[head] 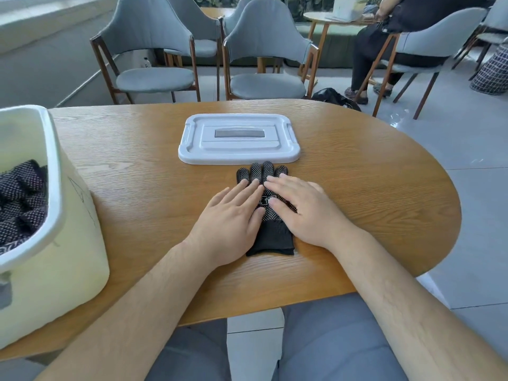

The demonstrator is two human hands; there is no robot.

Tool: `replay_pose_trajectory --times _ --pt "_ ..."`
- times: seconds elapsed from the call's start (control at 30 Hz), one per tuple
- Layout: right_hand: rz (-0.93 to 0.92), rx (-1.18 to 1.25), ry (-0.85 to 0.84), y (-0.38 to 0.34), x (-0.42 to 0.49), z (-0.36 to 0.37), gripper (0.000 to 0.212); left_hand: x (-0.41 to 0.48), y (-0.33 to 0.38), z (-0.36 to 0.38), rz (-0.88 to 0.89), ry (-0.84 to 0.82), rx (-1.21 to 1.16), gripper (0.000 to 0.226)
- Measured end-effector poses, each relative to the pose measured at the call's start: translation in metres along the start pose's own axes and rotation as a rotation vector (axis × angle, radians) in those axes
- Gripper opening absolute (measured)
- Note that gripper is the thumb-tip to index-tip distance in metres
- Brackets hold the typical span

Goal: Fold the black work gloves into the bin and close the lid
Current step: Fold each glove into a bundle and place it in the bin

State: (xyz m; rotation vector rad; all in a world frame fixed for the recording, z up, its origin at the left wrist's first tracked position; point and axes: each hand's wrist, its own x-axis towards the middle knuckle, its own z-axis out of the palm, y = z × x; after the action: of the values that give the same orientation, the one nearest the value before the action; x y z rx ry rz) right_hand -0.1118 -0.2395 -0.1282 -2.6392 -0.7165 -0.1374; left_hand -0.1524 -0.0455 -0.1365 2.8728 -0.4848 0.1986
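Observation:
A black work glove with white grip dots (270, 235) lies flat on the wooden table (371, 193), fingers pointing away from me, cuff toward me. My left hand (231, 221) presses flat on its left side with straight fingers. On its right side my right hand (299, 207) rests flat in the same way. The pale bin (55, 215) stands at the table's left edge, with several dotted black gloves (19, 199) piled inside. Its white lid (238, 138) lies flat on the table just beyond the glove's fingertips.
Grey upholstered chairs (264, 50) stand behind the table. A seated person (384, 45) is at the back right beside a small round table (330, 17). A black bag (332, 96) lies on the floor past the far table edge.

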Motion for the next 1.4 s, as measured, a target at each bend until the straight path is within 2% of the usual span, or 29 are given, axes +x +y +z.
replay_pose_trajectory --times 0.1,0.23,0.43,0.57,0.7,0.83,0.9,0.97,1.07,1.13,1.2,1.27,1.4 --pt "0.031 -0.061 -0.144 -0.001 0.000 0.000 0.053 -0.001 -0.002 0.001 0.005 -0.073 0.033 0.083" --pt "0.043 -0.114 -0.201 -0.005 -0.003 -0.002 0.063 -0.002 -0.002 -0.001 0.011 -0.123 0.017 0.073" --pt "0.018 -0.163 -0.234 -0.003 -0.004 -0.002 0.067 -0.004 0.001 -0.005 0.005 -0.058 -0.048 0.068" --pt "0.005 -0.151 -0.191 -0.003 -0.004 -0.002 0.067 -0.004 0.002 -0.006 0.016 0.013 -0.071 0.062" --pt "0.018 -0.156 -0.173 -0.005 -0.012 -0.001 0.082 -0.002 0.002 -0.005 -0.003 -0.119 -0.034 0.061" --pt "0.065 -0.192 -0.246 -0.004 -0.014 -0.002 0.072 0.002 0.003 -0.007 -0.001 -0.187 0.012 0.062" --pt "0.065 -0.168 -0.222 -0.004 -0.015 -0.002 0.070 0.001 0.003 -0.008 -0.003 -0.208 0.010 0.063" --pt "0.064 -0.089 -0.136 -0.003 -0.019 -0.002 0.072 -0.001 0.002 -0.006 0.007 -0.152 -0.010 0.062" --pt "0.057 0.013 -0.008 -0.004 -0.035 -0.003 0.071 -0.012 0.003 -0.011 0.109 0.122 -0.070 0.062" --pt "0.034 0.028 0.088 -0.004 -0.049 -0.004 0.066 -0.025 0.003 -0.016 0.229 0.233 -0.122 0.050" --pt "-0.054 0.101 0.181 -0.005 -0.062 -0.008 0.054 -0.037 -0.001 -0.020 0.329 0.234 -0.131 0.040" --pt "-0.158 0.177 0.185 -0.006 -0.069 -0.010 0.040 -0.042 -0.006 -0.020 0.343 0.176 -0.113 0.038" --pt "-0.215 0.139 0.138 -0.007 -0.071 -0.007 0.042 -0.038 -0.006 -0.014 0.327 0.199 -0.118 0.027"
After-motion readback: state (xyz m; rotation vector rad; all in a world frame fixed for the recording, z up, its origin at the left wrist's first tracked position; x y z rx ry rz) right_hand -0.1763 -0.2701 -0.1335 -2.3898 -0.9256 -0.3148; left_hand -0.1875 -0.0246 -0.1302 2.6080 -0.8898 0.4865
